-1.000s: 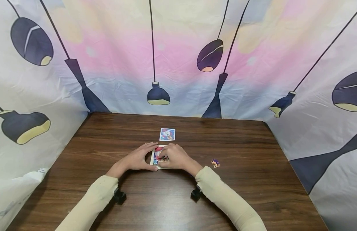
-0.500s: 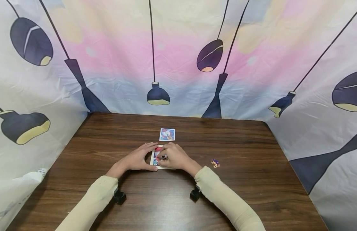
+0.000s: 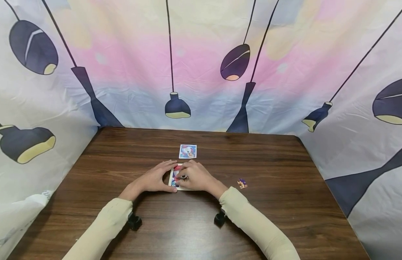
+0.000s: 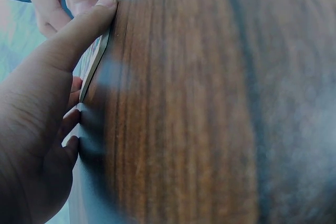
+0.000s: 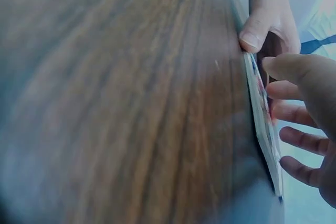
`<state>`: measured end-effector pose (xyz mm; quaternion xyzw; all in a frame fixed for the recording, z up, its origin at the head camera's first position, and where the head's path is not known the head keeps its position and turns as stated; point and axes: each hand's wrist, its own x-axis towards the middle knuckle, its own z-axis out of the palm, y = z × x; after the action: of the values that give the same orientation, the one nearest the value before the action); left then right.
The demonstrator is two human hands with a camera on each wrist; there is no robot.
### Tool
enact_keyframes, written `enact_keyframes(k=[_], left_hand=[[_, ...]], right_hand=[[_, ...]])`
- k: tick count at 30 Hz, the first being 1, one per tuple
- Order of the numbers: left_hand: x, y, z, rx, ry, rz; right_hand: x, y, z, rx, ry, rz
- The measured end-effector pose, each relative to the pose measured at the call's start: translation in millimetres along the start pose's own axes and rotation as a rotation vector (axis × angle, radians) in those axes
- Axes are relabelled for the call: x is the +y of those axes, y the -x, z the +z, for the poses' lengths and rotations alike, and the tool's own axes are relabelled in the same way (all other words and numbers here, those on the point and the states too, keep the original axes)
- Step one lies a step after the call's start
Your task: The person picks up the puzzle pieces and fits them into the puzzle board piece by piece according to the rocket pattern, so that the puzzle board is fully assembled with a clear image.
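Note:
A small jigsaw puzzle in a white frame lies on the table, its colourful picture partly covered by both hands. My left hand holds the frame at its left side, thumb at the near edge and fingers towards the far edge. In the left wrist view the left thumb presses on the frame's edge. My right hand bends over the picture, fingertips low on its surface. The right wrist view has the right thumb close to the index finger; I cannot tell whether a piece is between them.
Behind the frame lies a square picture card with a similar cartoon. A loose purple and orange puzzle piece lies to the right of my right hand. The brown wooden table ends at a printed curtain at the back.
The hands and the frame stay almost in place; my right fingers shift only very slightly over the picture. The whole view has drifted a little.

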<state>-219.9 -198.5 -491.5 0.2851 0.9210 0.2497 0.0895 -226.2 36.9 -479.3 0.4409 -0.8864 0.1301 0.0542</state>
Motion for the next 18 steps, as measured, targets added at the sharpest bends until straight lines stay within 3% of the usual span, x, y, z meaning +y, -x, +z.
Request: enact_keyframes(k=[13,18], left_hand=[[2.1,-0.8,-1.5,-0.011,-0.004,-0.029],[1.7,-1.7,-1.0,-0.007,-0.008,-0.024]], right_hand=[[30,53,-29,0.084,-0.173,0.087],[42,79,-35,0.1,-0.167,0.129]])
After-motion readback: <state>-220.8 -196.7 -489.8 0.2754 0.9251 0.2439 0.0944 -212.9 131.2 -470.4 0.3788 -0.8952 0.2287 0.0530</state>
